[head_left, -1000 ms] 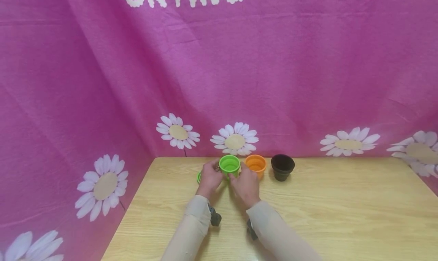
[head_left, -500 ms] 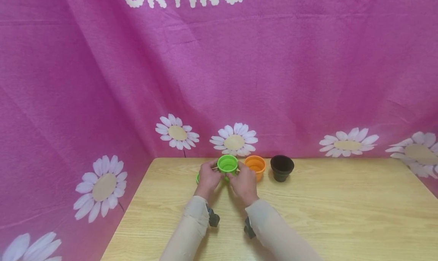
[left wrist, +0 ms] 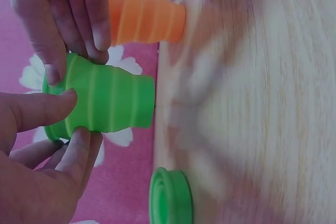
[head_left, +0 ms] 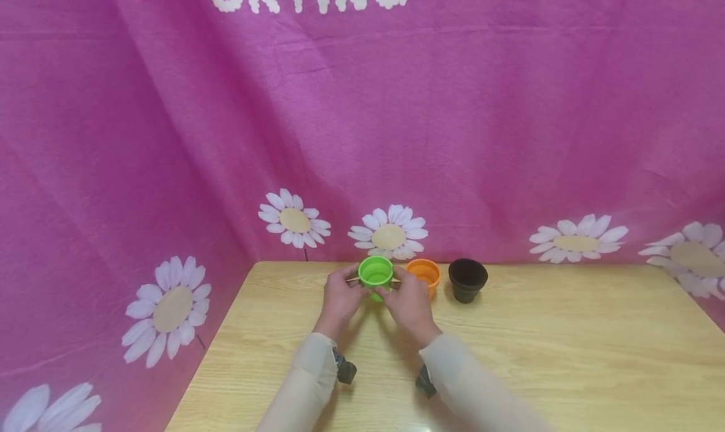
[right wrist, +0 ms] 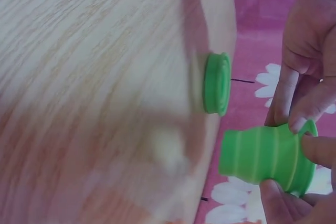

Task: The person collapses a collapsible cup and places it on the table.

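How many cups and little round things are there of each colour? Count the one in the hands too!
Green: 2 (tall ridged cup, low round piece)
Orange: 1 (orange cup)
Black: 1 (black cup)
Total: 4

We have passage over the counter point(head_left: 566, 337) to the right of the black cup point(head_left: 467, 282); the orange cup point(head_left: 427, 272) obstructs beside the right hand point(head_left: 410, 300), the pink cloth point(head_left: 487, 136) behind.
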